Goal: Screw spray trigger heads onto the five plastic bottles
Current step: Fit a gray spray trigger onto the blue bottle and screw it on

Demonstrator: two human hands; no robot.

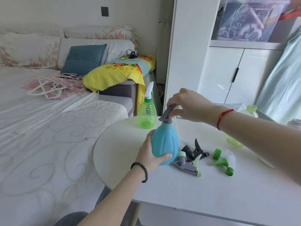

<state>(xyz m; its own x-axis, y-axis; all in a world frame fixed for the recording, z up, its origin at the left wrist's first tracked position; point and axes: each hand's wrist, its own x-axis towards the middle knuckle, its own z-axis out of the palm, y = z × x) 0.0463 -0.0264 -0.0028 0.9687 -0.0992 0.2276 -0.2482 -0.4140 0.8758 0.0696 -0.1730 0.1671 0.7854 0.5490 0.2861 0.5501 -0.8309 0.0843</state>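
Viewing the head camera feed, I see the left hand [149, 154] wrapped around the lower body of the blue bottle [165, 144], fingers closed on it with the thumb across the front. The bottle stands upright on the white table [162, 185], near the table's left rounded edge.

The right hand [184, 103] is above the bottle, fingers closed on the grey trigger head [169, 111], which sits on the bottle's neck. I cannot tell how far the collar is threaded.

Behind the blue bottle, a green bottle [147, 115] stands upright with a white trigger head [149, 89] already fitted.

Three loose heads lie on the table just right of the blue bottle:
- a black trigger head [194, 150], farthest back;
- a grey and pale-green trigger head [187, 165], touching the blue bottle's base;
- a bright green trigger head [224, 163], lying apart to the right.

A pale yellow-green bottle [250, 111] with an open neck stands beyond the right forearm. Another green bottle [234, 141] is mostly hidden under that forearm.

A bed [40, 136] lies to the left of the table.
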